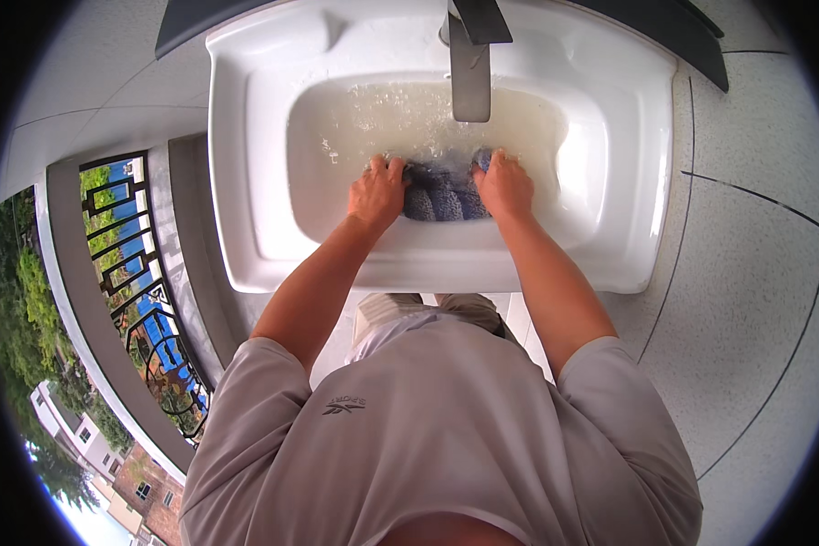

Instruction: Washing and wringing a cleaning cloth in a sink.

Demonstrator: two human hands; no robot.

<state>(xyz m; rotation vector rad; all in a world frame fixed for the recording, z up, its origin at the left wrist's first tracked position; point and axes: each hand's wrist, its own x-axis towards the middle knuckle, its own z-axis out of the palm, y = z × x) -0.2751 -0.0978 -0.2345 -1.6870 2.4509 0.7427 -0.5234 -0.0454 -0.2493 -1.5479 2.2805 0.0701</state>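
Observation:
A wet, dark blue-grey cloth (445,198) with a textured weave is stretched between my hands, partly under cloudy water (382,112) in a white ceramic washbasin (259,164). My left hand (379,191) grips its left edge, fingertips at the waterline. At the right edge, my right hand (506,183) pinches a bunched bit of the cloth between thumb and fingers. The cloth's far part fades into the murky water, so its full shape is hidden.
A grey metal faucet (471,75) reaches over the basin's back, just beyond the cloth. A dark shelf edge (205,27) runs behind the basin. Tiled wall (757,273) stands at the right. To the left is a balcony railing (126,239) with black metalwork.

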